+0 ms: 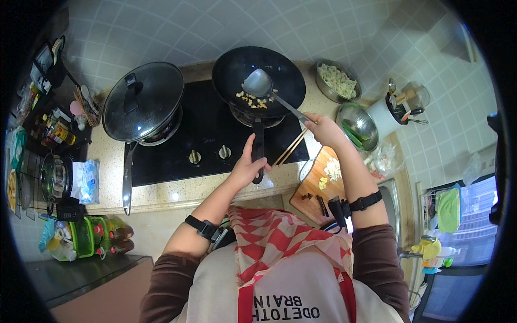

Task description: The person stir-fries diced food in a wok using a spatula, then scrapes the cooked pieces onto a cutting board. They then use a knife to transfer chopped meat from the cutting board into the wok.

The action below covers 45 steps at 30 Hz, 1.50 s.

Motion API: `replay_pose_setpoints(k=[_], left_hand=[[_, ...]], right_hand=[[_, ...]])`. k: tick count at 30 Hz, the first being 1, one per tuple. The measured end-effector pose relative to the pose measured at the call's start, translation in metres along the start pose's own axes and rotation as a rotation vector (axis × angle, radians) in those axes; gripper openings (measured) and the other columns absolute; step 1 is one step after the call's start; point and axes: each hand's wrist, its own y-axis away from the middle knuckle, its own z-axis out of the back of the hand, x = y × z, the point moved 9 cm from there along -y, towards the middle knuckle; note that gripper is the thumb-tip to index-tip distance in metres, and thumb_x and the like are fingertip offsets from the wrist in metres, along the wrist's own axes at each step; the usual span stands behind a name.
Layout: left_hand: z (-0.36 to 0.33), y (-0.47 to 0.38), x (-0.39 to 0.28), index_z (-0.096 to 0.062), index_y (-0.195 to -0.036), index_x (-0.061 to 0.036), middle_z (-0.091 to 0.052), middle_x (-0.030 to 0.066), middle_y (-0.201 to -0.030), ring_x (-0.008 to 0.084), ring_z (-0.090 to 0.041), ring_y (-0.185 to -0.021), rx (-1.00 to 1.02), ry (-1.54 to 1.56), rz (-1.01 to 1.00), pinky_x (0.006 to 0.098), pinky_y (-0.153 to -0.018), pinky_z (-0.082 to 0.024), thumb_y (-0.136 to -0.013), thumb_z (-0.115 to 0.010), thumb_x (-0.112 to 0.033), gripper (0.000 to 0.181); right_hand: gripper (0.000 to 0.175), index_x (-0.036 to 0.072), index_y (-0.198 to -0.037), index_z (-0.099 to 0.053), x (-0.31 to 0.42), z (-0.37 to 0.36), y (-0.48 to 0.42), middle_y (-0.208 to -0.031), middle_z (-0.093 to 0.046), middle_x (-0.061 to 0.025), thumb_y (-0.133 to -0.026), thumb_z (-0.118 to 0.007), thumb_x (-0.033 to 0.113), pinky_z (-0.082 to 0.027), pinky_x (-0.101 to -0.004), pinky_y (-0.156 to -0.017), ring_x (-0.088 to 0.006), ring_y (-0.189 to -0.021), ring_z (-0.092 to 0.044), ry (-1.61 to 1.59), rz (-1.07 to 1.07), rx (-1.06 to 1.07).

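A black wok (226,76) sits on the right burner, with small browned food pieces (258,104) in it. My left hand (247,162) is at the wok handle (258,139), thumb across it and one finger extended alongside. In my right hand (325,130) is the metal spatula (258,82), its blade down in the wok among the pieces. A pair of wooden chopsticks (291,147) slants from beneath that hand over the hob edge; whether the hand also holds them I cannot tell. The wooden cutting board (309,185), below my right forearm, bears chopped white pieces (333,168) and yellow slices (322,183).
A glass-lidded pan (155,95) stands on the left burner, its handle jutting past the counter's front edge. Right of the wok are a bowl of pale food pieces (337,80), a steel colander (359,115) with green stalks and a utensil holder (383,117). A tissue pack (89,181) lies left.
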Motion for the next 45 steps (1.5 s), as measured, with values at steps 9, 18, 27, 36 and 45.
replay_pose_setpoints(k=[9, 18, 27, 36, 45], left_hand=[[0.0, 0.002, 0.002, -0.002, -0.148, -0.0127, -0.067, 0.0059, -0.082, 0.0104, -0.059, -0.073, -0.016, 0.022, -0.011, 0.0233, -0.062, -0.042, -0.088, -0.053, -0.012, 0.079], [-0.003, 0.001, -0.003, -0.002, -0.148, -0.0114, -0.066, 0.0065, -0.082, 0.0111, -0.058, -0.072, -0.015, 0.046, -0.016, 0.0235, -0.063, -0.042, -0.089, -0.052, -0.011, 0.078], [-0.004, -0.002, -0.001, -0.002, -0.148, -0.0117, -0.067, 0.006, -0.083, 0.011, -0.06, -0.078, -0.021, 0.022, -0.017, 0.0235, -0.064, -0.043, -0.088, -0.053, -0.011, 0.079], [-0.004, 0.0, -0.004, -0.002, -0.148, -0.0116, -0.067, 0.0052, -0.084, 0.01, -0.059, -0.076, -0.028, 0.053, -0.028, 0.0233, -0.064, -0.043, -0.088, -0.053, -0.01, 0.078], [-0.005, -0.001, 0.002, 0.0, -0.149, -0.0155, -0.068, 0.0092, -0.085, 0.0092, -0.058, -0.067, -0.025, 0.047, -0.03, 0.0227, -0.06, -0.043, -0.09, -0.05, -0.007, 0.078]], right_hand=[[0.034, 0.018, -0.124, -0.057, -0.015, -0.023, -0.012, -0.054, -0.049, -0.0034, -0.092, -0.049, 0.028, -0.037, -0.0304, -0.042, -0.0142, -0.041, -0.046, -0.164, -0.166, 0.244], [0.029, 0.016, -0.113, -0.059, -0.013, -0.01, -0.032, -0.052, -0.048, -0.0038, -0.093, -0.045, 0.033, -0.029, -0.0317, -0.035, -0.0147, -0.035, -0.041, -0.047, -0.275, 0.358], [0.03, 0.015, -0.108, -0.058, -0.016, -0.01, -0.043, -0.053, -0.048, -0.0045, -0.093, -0.044, 0.037, -0.033, -0.0329, -0.038, -0.0147, -0.038, -0.043, 0.015, -0.281, 0.366], [0.036, 0.011, -0.112, -0.058, -0.021, -0.014, -0.049, -0.055, -0.05, -0.0065, -0.093, -0.044, 0.037, -0.035, -0.0357, -0.038, -0.0184, -0.038, -0.045, 0.02, -0.246, 0.321], [0.04, 0.014, -0.117, -0.061, -0.001, 0.036, -0.039, -0.106, -0.064, -0.0168, -0.089, -0.05, 0.04, -0.046, -0.0411, -0.088, -0.0331, -0.102, -0.059, 0.294, 0.003, -0.174]])
